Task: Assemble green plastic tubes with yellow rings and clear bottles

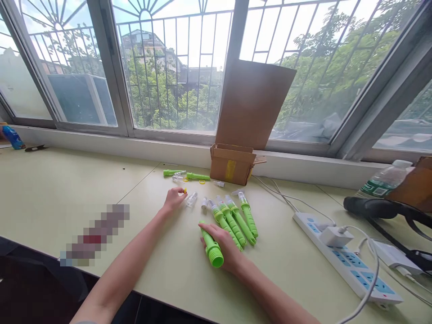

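Observation:
My left hand (174,199) pinches a small yellow ring (185,191) between thumb and fingertips, just above the table. Beside it lies a clear plastic cap (192,199) on its side, and another clear piece (204,202) stands to its right. My right hand (226,245) is wrapped round a green plastic tube (213,252), whose open threaded end points toward me. Several green tubes with clear tops (229,220) lie side by side right of that hand. Farther back are two green tubes (198,176), a clear cap (178,179) and a loose yellow ring (201,182).
A small cardboard box (232,164) stands against the window ledge, with a cardboard sheet (256,103) behind it. At right are a white power strip (347,261) with cables, a plastic bottle (384,180) and a black strapped object (378,209). A blue bottle (13,136) is far left.

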### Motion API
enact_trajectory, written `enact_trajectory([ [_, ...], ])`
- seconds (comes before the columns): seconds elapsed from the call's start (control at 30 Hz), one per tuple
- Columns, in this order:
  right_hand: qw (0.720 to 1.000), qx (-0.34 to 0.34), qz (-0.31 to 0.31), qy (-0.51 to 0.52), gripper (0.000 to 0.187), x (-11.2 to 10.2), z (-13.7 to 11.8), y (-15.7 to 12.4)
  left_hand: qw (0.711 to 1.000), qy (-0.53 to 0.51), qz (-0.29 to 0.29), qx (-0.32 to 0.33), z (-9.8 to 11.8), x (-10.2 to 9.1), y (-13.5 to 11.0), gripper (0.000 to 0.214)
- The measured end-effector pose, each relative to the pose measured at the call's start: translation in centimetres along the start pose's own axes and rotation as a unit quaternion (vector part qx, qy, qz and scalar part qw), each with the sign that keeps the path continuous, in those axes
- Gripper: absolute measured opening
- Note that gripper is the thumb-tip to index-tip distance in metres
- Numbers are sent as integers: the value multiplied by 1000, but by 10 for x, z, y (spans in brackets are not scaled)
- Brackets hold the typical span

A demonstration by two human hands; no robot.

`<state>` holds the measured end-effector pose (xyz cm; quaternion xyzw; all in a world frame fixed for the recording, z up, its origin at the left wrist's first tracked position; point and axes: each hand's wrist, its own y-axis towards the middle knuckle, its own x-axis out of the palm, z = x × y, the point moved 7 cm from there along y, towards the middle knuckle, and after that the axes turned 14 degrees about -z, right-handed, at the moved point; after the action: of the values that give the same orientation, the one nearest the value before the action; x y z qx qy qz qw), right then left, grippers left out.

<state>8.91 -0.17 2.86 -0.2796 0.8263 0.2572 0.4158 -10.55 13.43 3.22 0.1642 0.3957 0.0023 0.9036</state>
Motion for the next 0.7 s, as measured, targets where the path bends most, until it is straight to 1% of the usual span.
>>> enact_trajectory([
  [0.1, 999, -13, 25, 44, 35, -7, -2, 0, 999, -18, 20, 20, 15, -11, -6, 14],
  [0.13, 998, -9, 30, 55, 33, -8, -2, 0, 999, -20, 31, 30, 22, -14, -8, 18],
  [0.2, 997, 23, 32, 68, 32, -7, 1, -1, 994, -16, 62, 88, 42, -18, -15, 32],
  [0.23, 996, 42, 33, 71, 31, -6, 3, -1, 990, -6, 71, 121, 53, -17, -19, 36],
  [0.3, 995, 65, 35, 66, 29, -4, 5, -2, 978, 34, 75, 191, 76, -11, -28, 32],
  [0.33, 995, 63, 36, 61, 29, -4, 5, -2, 971, 50, 69, 223, 86, -6, -32, 29],
  [0.4, 997, 44, 31, 50, 35, -3, 2, -2, 962, 71, 50, 260, 100, 3, -39, 28],
  [0.47, 998, 34, 28, 42, 44, -4, 1, -1, 957, 74, 48, 277, 108, 8, -45, 33],
  [0.53, 998, 38, 34, 37, 47, -6, 1, -1, 950, 71, 53, 299, 114, 8, -50, 34],
  [0.6, 998, 41, 45, 32, 46, -8, 1, 0, 944, 61, 70, 316, 119, 4, -54, 29],
  [0.7, 997, 39, 56, 32, 43, -9, 0, 0, 944, 40, 98, 312, 121, -4, -56, 21],
])
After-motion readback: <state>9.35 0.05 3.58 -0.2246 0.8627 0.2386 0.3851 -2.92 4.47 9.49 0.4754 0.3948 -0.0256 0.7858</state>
